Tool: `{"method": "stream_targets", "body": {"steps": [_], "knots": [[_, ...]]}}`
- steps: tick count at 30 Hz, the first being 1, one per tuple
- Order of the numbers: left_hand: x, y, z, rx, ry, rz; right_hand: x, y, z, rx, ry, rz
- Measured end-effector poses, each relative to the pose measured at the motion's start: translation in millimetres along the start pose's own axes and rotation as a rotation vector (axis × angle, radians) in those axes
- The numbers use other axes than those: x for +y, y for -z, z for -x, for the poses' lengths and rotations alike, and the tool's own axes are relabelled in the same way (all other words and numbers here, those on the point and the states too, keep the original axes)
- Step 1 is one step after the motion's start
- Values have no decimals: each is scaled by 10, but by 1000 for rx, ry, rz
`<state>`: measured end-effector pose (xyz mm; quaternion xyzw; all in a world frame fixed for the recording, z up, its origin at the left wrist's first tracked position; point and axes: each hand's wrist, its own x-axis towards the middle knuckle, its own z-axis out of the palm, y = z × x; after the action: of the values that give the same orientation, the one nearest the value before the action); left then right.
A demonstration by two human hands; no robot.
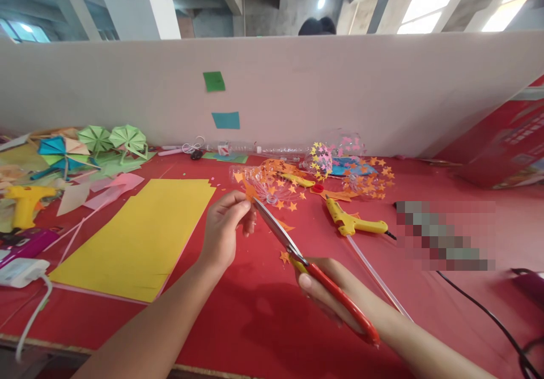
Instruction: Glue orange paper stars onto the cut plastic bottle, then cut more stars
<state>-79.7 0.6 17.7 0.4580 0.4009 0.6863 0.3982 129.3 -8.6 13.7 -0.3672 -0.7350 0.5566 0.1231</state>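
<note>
In the head view my left hand [225, 226] pinches a small piece of orange paper [250, 191] between thumb and fingers. My right hand [335, 288] grips red-handled scissors [293, 248], whose tips reach up to the orange paper beside my left fingertips. The blades look nearly closed. A loose orange star [284, 257] lies on the table just left of my right hand. Past my hands sit clear plastic pieces with orange stars [272, 189], and a star-covered plastic piece [321, 159] in yellow and pink.
A yellow glue gun [355, 223] with a clear glue stick lies right of my hands, its cord trailing. Yellow paper sheets [140, 231] are stacked at left. Farther left are another yellow glue gun [29, 200], a white plug [23, 271] and green paper umbrellas [127, 138]. A white partition [297, 84] stands behind.
</note>
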Motion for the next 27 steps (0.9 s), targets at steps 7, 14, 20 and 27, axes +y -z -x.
{"method": "stream_targets", "body": {"steps": [7,14,20,27], "knots": [[-15,16,-9,-11,-9,7,-4,-24,-4,26,-23,-25],[4,17,-16,-9,-6,10,0,-22,-5,32,-63,30],[12,14,-21,-4,-8,17,-26,-24,-3,44,-53,49],[10,24,-22,-9,-3,24,-7,-27,-1,47,-86,40]]}}
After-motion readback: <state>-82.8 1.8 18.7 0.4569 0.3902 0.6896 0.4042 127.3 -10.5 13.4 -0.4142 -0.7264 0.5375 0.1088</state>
